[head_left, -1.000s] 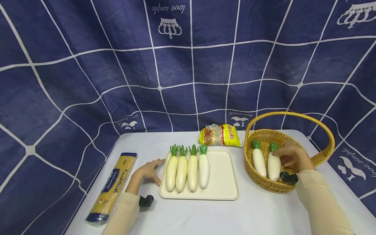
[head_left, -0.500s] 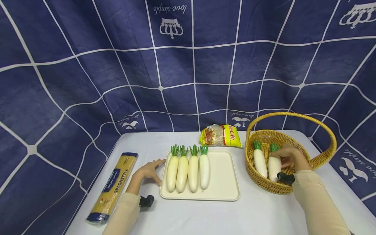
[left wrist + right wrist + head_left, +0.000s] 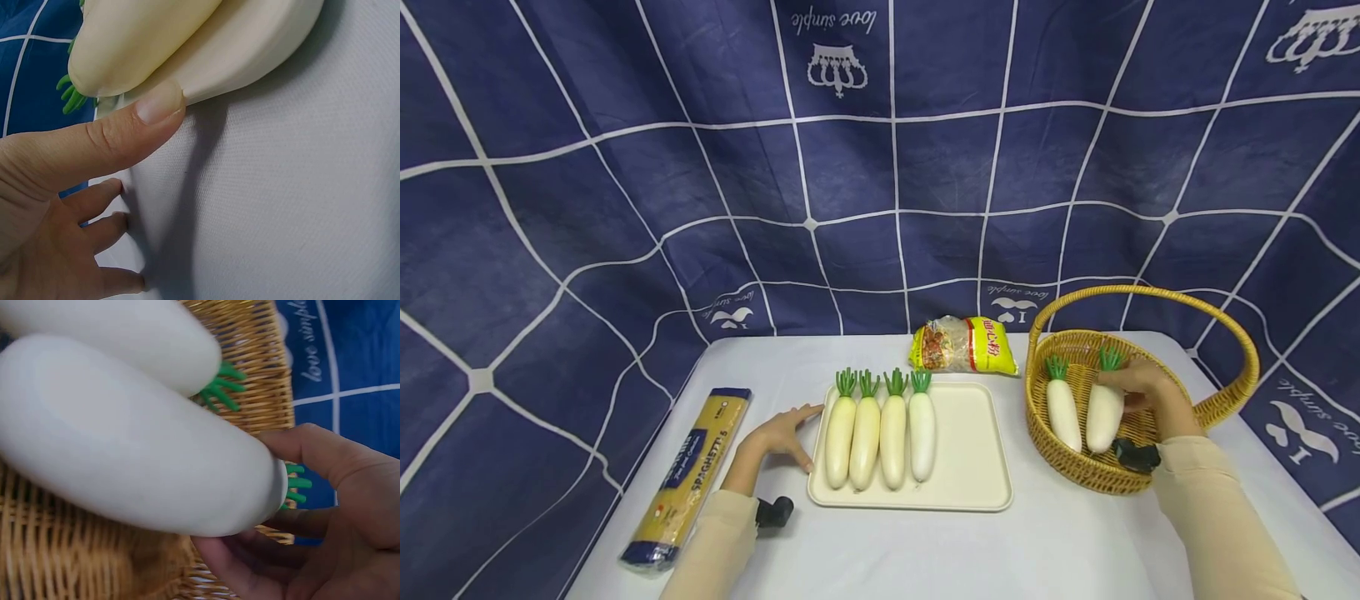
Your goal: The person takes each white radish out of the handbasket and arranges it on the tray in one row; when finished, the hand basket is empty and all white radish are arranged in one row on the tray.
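Note:
In the wicker basket (image 3: 1150,367), my right hand (image 3: 1148,392) grips a white radish (image 3: 1104,419) near its green-topped end. The right wrist view shows the thumb on one side of this radish (image 3: 137,444) and curled fingers beneath the other. A second white radish (image 3: 1063,415) lies to its left in the basket. My left hand (image 3: 778,433) is spread at the left edge of the cream tray (image 3: 966,450), its thumb (image 3: 150,112) right at the rim. Several radishes (image 3: 865,442) lie side by side on the tray, green tops toward the back.
A long spaghetti pack (image 3: 688,479) lies left of the left hand. Behind the tray is a yellow and clear food bag (image 3: 962,346). The basket's tall handle (image 3: 1142,292) arches over its back and right side. A blue gridded cloth (image 3: 880,167) hangs behind the white table (image 3: 925,558).
My right hand has closed on the right-hand radish in the basket. That radish has shifted slightly back, and its leafy end has swung right. The left hand has kept its place by the tray.

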{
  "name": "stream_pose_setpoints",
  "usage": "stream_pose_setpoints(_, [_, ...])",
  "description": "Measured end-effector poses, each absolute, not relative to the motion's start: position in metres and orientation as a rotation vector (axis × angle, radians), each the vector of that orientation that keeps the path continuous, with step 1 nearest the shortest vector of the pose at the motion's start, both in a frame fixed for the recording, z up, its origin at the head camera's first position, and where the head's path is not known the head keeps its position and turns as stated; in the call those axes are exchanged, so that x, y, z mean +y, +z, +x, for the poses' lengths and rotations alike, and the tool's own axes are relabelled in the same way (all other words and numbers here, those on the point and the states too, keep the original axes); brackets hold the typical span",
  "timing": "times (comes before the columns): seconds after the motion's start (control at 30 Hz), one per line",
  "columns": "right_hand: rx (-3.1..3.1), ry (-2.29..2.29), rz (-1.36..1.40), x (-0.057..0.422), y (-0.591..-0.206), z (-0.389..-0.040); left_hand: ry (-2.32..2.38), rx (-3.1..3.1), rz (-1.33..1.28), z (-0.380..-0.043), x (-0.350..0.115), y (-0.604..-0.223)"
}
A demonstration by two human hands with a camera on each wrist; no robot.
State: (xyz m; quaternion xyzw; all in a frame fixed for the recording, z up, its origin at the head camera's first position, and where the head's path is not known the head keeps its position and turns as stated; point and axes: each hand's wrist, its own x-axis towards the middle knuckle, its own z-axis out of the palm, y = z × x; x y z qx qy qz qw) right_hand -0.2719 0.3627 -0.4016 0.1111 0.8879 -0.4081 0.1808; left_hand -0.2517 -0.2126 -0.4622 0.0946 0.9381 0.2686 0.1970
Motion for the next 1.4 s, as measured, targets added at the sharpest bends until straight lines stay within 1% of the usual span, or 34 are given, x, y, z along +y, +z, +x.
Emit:
stream_pose_setpoints(0.3, [2.564, -1.218, 0.160, 0.356, -0.376, -0.268, 0.754, 2.626, 0.268, -0.252, -0.212, -0.462])
stream_pose_setpoints(0.67, [2.587, -1.294, 0.051, 0.337, -0.359, -0.253, 0.773, 2.615, 0.275, -0.251, -0.212, -0.459])
stream_pose_setpoints(0.83, [2.595, -1.294, 0.018, 0.324, -0.358, -0.242, 0.778, 2.610, 0.318, -0.252, -0.214, -0.459])
stream_pose_setpoints(1.1, [2.632, -1.283, -0.051, 0.301, -0.361, -0.224, 0.760, 2.622, 0.254, -0.248, -0.210, -0.457])
stream_pose_setpoints(1.4, [2.590, -1.368, -0.083, 0.270, -0.367, -0.212, 0.746, 2.633, 0.258, -0.249, -0.211, -0.460])
